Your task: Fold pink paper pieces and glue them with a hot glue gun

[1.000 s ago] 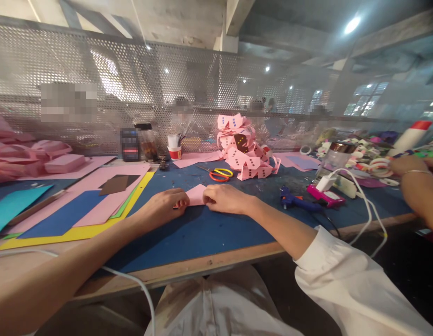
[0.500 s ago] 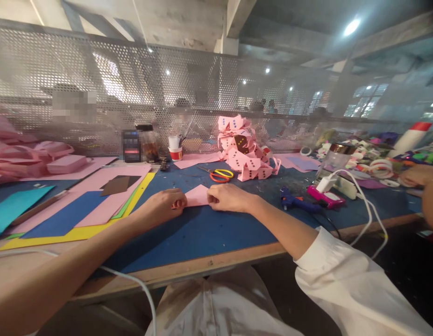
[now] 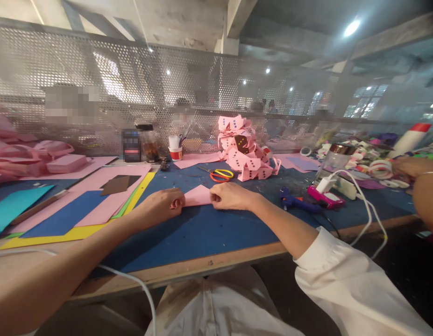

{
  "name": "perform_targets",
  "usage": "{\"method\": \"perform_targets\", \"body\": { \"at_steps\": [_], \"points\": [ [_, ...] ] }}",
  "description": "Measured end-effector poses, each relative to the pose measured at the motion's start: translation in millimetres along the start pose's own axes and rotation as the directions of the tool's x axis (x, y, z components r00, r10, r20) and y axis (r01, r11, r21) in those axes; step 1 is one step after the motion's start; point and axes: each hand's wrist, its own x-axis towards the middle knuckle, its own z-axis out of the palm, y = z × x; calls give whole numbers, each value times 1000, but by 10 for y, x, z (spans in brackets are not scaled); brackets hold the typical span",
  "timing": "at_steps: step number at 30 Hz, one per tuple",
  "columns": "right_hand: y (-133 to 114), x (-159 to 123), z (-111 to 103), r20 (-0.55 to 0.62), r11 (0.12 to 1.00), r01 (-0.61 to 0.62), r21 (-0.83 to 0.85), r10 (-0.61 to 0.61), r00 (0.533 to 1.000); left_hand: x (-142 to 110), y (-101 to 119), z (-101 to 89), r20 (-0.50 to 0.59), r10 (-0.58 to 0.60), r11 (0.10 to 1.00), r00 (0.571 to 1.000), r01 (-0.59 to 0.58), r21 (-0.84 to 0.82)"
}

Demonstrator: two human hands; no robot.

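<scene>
A small folded pink paper piece (image 3: 197,195) lies on the blue mat (image 3: 209,228) in front of me. My left hand (image 3: 162,204) pinches its left end with curled fingers. My right hand (image 3: 230,196) grips its right end, fingers closed on the edge. Both hands rest on the mat, with the paper stretched between them.
Behind the paper lie orange-yellow scissors (image 3: 219,175) and a pile of pink dotted paper pieces (image 3: 244,149). A blue glue gun (image 3: 296,201) and a pink charger with white cable (image 3: 326,192) sit right. Coloured sheets (image 3: 79,210) lie left. Another person's arm (image 3: 422,186) works at far right.
My hands have drawn slightly apart along the pink paper, the right one shifting a little right. The other person's hand at the far right has moved.
</scene>
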Motion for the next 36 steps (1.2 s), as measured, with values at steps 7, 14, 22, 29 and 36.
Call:
{"method": "perform_targets", "body": {
  "at_steps": [7, 14, 22, 29, 36],
  "points": [
    [52, -6, -33, 44, 998, 0, 70, -3, 999, 15, 18, -19, 26, -29, 1000, 999, 29, 5],
    [113, 4, -25, 75, 995, -5, 104, -3, 997, 38, -107, 16, 46, -27, 999, 999, 28, -33],
    [152, 10, -47, 125, 990, -57, 126, 41, 991, 42, -142, -35, 74, -69, 995, 995, 74, -67],
    [210, 20, -60, 155, 984, -96, 150, 72, 985, 63, -274, -6, 105, -104, 992, 989, 111, -63],
    [264, 22, -46, 172, 973, -89, 213, 53, 984, 59, -289, -53, 172, -94, 988, 981, 113, -102]
  ]
}}
